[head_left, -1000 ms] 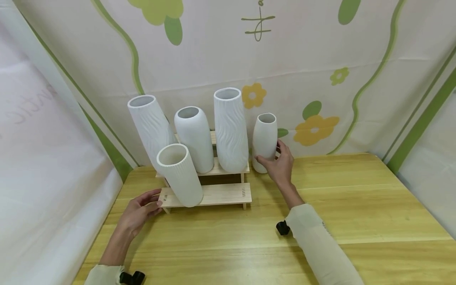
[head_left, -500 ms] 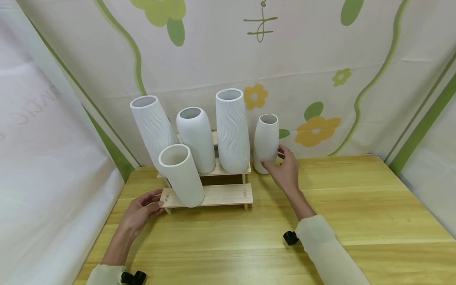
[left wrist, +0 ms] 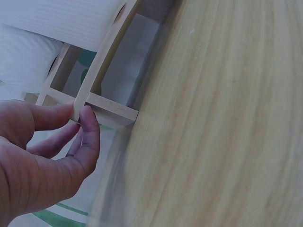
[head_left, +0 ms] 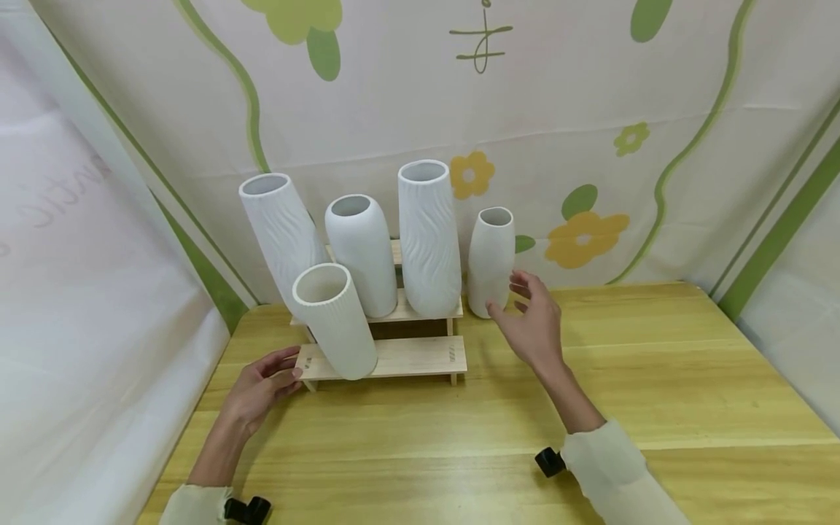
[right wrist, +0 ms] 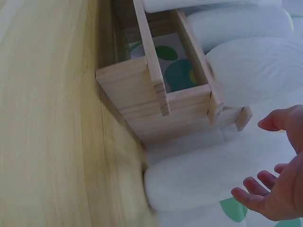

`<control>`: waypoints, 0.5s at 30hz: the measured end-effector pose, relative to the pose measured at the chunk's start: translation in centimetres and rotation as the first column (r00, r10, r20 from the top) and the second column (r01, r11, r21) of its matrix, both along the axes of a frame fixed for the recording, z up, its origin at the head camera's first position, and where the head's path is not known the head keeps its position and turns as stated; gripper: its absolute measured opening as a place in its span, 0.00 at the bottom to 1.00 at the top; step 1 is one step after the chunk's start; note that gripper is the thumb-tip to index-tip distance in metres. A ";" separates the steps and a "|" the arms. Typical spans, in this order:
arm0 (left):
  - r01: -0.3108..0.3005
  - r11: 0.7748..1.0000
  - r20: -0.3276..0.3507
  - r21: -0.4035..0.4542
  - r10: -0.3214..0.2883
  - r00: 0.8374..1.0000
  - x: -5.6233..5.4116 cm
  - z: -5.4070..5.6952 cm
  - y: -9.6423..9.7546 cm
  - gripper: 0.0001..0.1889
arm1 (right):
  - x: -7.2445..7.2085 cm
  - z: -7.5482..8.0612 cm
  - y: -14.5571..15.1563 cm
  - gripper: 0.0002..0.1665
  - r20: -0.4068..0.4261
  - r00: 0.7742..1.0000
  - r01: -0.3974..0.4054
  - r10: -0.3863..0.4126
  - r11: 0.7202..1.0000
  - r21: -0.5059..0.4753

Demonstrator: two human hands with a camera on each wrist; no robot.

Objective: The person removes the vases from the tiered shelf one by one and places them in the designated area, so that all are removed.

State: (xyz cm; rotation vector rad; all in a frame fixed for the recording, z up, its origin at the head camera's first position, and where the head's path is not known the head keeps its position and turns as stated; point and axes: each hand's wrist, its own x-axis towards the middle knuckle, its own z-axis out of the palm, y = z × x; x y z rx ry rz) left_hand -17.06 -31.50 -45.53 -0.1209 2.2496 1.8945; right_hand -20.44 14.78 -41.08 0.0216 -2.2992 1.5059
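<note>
My left hand [head_left: 259, 390] pinches the left end of the lowest step of a tiered wooden stand [head_left: 420, 357]; the left wrist view shows thumb and fingertips on the board's end [left wrist: 87, 90]. Beside the stand on the right, a small smooth white vase [head_left: 491, 259] stands upright on the table. Next to that vase my right hand [head_left: 531, 321] has its fingers spread, and in the right wrist view a gap shows between the fingers and the vase [right wrist: 203, 175]. A ribbed white vase [head_left: 337, 328] sits on the lowest step, toward its left end.
On the stand's higher steps are a wavy-textured vase [head_left: 282, 240] at left, a smooth rounded vase [head_left: 364, 259] in the middle and a tall wavy vase [head_left: 429, 248] at right. A printed curtain [head_left: 558, 95] hangs behind the wooden table [head_left: 656, 379].
My right hand has let go of the small smooth vase and drawn back to the right and toward me. The left hand stays on the stand's end.
</note>
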 end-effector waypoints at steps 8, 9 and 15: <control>-0.004 1.000 -0.004 -0.004 0.004 1.000 -0.1 0.0 0.0 0.31 | 2.6 1.1 -0.9 0.35 -0.084 0.996 -0.035 0.039 0.998 0.045; -0.004 1.000 -0.005 -0.004 0.004 1.000 -0.1 0.0 0.0 0.31 | 2.9 1.2 -1.1 0.34 -0.091 0.995 -0.040 0.045 0.998 0.049; -0.005 1.000 -0.006 -0.005 0.005 1.000 -0.2 0.0 0.0 0.31 | 4.4 1.3 -2.2 0.34 -0.109 0.989 -0.093 0.101 0.993 0.074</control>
